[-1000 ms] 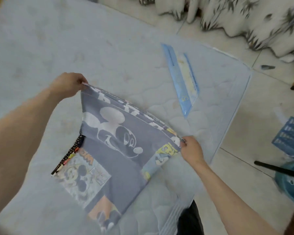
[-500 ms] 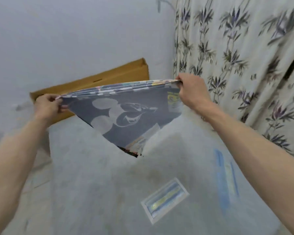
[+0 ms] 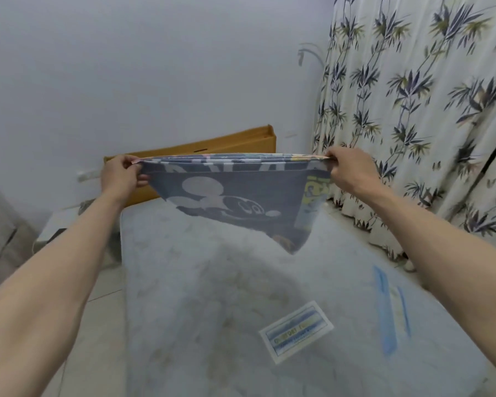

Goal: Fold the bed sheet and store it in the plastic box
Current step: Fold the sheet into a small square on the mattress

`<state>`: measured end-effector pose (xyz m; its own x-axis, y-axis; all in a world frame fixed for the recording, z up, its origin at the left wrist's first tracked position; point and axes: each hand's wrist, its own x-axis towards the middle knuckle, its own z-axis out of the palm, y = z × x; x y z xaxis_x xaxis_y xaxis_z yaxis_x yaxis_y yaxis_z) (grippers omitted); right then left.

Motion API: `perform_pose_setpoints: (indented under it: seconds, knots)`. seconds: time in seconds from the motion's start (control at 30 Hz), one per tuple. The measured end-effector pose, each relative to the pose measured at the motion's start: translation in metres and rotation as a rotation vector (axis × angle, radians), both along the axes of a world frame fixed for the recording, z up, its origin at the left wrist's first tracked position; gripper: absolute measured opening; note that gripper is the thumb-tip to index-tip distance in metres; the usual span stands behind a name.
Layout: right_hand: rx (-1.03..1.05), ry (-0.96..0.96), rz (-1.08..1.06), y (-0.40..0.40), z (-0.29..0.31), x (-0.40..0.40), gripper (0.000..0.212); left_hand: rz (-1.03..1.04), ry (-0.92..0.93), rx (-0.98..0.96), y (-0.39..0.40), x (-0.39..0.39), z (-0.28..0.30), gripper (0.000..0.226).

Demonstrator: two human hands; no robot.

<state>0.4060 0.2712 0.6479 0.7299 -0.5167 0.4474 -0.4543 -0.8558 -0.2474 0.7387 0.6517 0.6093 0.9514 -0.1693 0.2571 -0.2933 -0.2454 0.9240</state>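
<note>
Bare mattress (image 3: 212, 310) spreads below me, its sewn label nearest. Above it hangs the bed sheet (image 3: 235, 196) — several layers thick, soft and light, so it droops to a point. My left hand (image 3: 121, 174) and right hand (image 3: 348, 170) each pinch a top corner (the best hold, I reckon). Beyond the mattress — a cardboard box against the wall.
</note>
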Motion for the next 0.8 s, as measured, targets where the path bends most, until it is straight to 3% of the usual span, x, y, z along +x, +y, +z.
perform_pose_setpoints:
  seconds: [0.13, 0.27, 0.47, 0.6, 0.8]
  knots:
    - [0.141, 0.258, 0.163, 0.005, 0.000, -0.019, 0.014, -0.120, 0.035, 0.016, 0.036, -0.014, -0.003, 0.009]
    - [0.510, 0.484, 0.364, 0.018, -0.015, -0.032, 0.015, -0.192, 0.123, 0.107, 0.074, -0.019, -0.026, 0.011]
    - [0.941, 0.764, 0.577, 0.037, -0.046, -0.017, 0.008, -0.039, 0.183, 0.144, 0.070, -0.008, -0.062, 0.014]
    - [1.113, 0.771, 0.603, 0.024, -0.078, -0.015, 0.011, 0.074, 0.212, 0.142, 0.021, 0.011, -0.079, 0.015]
    - [1.224, 0.687, 0.400, -0.045, -0.190, -0.047, 0.010, 0.069, 0.269, 0.285, -0.126, 0.020, -0.146, 0.018]
